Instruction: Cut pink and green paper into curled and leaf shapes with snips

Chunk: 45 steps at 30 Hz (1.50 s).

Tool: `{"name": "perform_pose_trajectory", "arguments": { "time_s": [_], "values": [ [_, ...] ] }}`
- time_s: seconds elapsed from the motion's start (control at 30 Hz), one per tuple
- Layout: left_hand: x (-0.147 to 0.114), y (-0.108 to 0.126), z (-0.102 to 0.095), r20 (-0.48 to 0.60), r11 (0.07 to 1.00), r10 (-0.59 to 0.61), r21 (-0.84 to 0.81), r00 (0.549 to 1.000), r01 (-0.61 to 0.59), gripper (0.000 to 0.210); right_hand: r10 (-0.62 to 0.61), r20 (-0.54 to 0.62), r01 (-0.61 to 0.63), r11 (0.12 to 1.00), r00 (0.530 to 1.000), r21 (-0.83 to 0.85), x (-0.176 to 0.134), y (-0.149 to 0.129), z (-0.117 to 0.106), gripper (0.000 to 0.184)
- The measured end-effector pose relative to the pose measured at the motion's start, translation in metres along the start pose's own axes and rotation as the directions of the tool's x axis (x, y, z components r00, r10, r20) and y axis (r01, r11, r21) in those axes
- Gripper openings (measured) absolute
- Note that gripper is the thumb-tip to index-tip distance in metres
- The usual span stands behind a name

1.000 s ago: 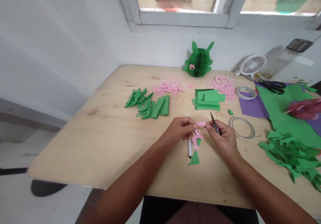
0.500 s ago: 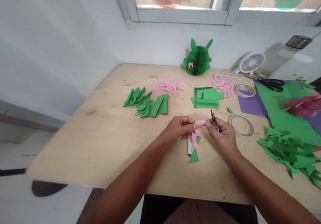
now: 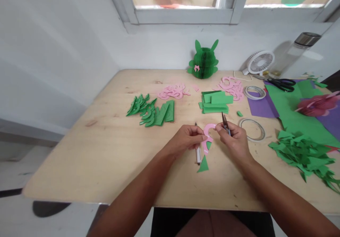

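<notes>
A curved pink paper cutout [image 3: 208, 128] is held up between my two hands, above the table. My left hand [image 3: 184, 139] pinches its left side between thumb and fingers. At its upper right end, the fingertips of my right hand [image 3: 235, 138] grip the same piece. Small scissors [image 3: 225, 121] are also tucked in my right hand, blades pointing up and away. Below the left hand lies a white marker [image 3: 198, 156], partly covered by the fingers. A green paper scrap [image 3: 204, 165] lies beside the marker, and another bit of green shows behind the pink paper.
Green cutouts [image 3: 145, 109], pink cutouts [image 3: 174, 91] and green strips [image 3: 216, 102] lie farther back. A green paper figure [image 3: 204, 63] stands near the wall. Rightward are tape rolls [image 3: 255, 92], black scissors [image 3: 282, 84], a fan [image 3: 260, 62], a bottle [image 3: 292, 55] and green scraps [image 3: 302, 155].
The view has shifted slightly. The pink cutout has been turned a little between my hands, and the marker's tip now shows past my left fingers. Both hands keep their grip.
</notes>
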<state>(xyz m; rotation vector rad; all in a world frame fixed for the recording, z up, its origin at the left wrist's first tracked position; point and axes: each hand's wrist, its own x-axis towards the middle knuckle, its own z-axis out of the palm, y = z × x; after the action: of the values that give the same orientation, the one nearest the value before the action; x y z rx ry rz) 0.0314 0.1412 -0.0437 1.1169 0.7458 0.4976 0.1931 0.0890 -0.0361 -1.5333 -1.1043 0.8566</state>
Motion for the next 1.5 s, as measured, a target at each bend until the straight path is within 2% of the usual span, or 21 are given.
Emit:
{"name": "perform_pose_trajectory", "arguments": {
  "time_s": [0.37, 0.47, 0.6, 0.7, 0.77, 0.97, 1.13, 1.5],
  "values": [
    [0.002, -0.003, -0.002, -0.014, 0.999, -0.01, 0.039, 1.0, 0.011, 0.023, -0.02, 0.022, 0.021, 1.0, 1.0, -0.01, 0.001, -0.001, -0.001, 0.023],
    [0.001, 0.001, -0.005, -0.047, 1.0, 0.009, 0.019, 0.999, -0.008, 0.022, -0.011, 0.079, 0.008, 0.999, 0.997, 0.036, 0.001, -0.003, -0.003, 0.025],
    [-0.001, 0.008, -0.011, -0.131, 0.999, 0.042, -0.029, 0.991, -0.046, 0.021, -0.041, 0.186, 0.027, 0.997, 0.982, 0.076, 0.002, -0.001, -0.009, 0.039],
    [-0.003, 0.012, -0.017, -0.165, 0.997, 0.065, -0.038, 0.984, -0.072, 0.02, 0.024, 0.292, -0.018, 1.0, 0.956, -0.024, 0.005, 0.004, -0.014, 0.044],
    [-0.003, 0.013, -0.02, -0.174, 0.995, 0.085, -0.033, 0.981, -0.092, 0.02, 0.067, 0.38, -0.03, 0.994, 0.922, -0.102, 0.006, 0.005, -0.017, 0.044],
    [-0.002, 0.012, -0.025, -0.175, 0.992, 0.106, -0.042, 0.979, -0.115, 0.021, 0.169, 0.542, -0.033, 0.967, 0.823, -0.251, 0.008, 0.006, -0.019, 0.048],
    [-0.002, 0.012, -0.024, -0.166, 0.994, 0.105, 0.001, 0.981, -0.106, 0.019, 0.228, 0.583, -0.053, 0.952, 0.78, -0.301, 0.009, 0.007, -0.019, 0.051],
    [-0.002, 0.012, -0.023, -0.151, 0.994, 0.078, 0.093, 0.985, -0.065, 0.011, 0.232, 0.613, -0.048, 0.952, 0.755, -0.302, 0.012, 0.01, -0.019, 0.053]
  ]
}}
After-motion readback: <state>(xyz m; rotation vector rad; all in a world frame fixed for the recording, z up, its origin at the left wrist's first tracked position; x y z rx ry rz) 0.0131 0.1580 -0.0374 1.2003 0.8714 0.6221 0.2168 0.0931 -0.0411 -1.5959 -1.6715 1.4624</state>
